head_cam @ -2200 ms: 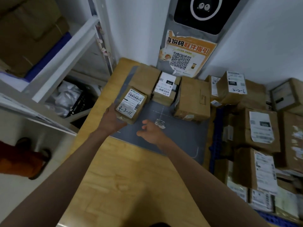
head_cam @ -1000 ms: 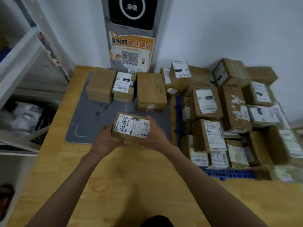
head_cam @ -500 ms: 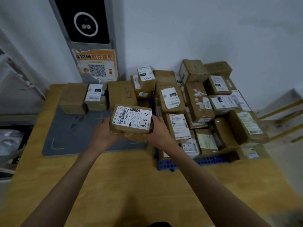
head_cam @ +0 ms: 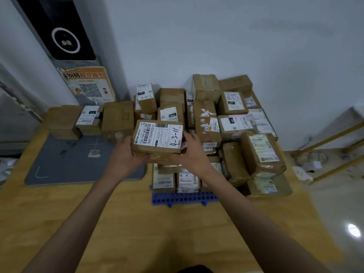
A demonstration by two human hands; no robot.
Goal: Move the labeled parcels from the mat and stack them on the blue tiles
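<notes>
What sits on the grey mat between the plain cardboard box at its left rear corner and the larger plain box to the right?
Head view: one small cardboard parcel with a white label, wedged between plain box and larger plain box on grey mat.

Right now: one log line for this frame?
phase: carry | both hands grip cardboard parcel marked 4-3-11 | over pile on blue tiles | not placed

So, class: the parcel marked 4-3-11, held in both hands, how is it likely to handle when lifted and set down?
The parcel marked 4-3-11 probably stays stiff: its cardboard edges look straight between the left hand and right hand. It seems fairly light, since it is carried clear of the mat. Flat and boxy, it should not roll, though the uneven pile of parcels might let it tip.
</notes>
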